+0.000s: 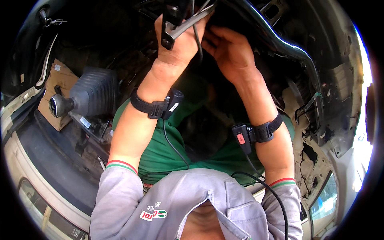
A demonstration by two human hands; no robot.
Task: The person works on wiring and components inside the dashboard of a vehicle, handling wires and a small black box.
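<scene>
My left hand [178, 50] reaches up behind a metal bracket [186, 27] in the dark space under the dashboard. The bracket and shadow hide its fingers, so I cannot tell what it holds. A thin dark cable [197, 38] hangs down across that hand. Just to the right, my right hand [233, 50] is raised with its palm side partly showing. Its fingers bend toward the left hand and stand apart, with their tips lost in shadow. I see nothing held in it.
A curved black metal tube [294, 48] runs above and right of my hands. The gear lever [60, 105] with its ribbed boot [96, 92] stands at left, beside a cardboard piece [60, 80]. Keys [54, 21] hang at upper left. Cables trail from my black forearm bands [150, 107].
</scene>
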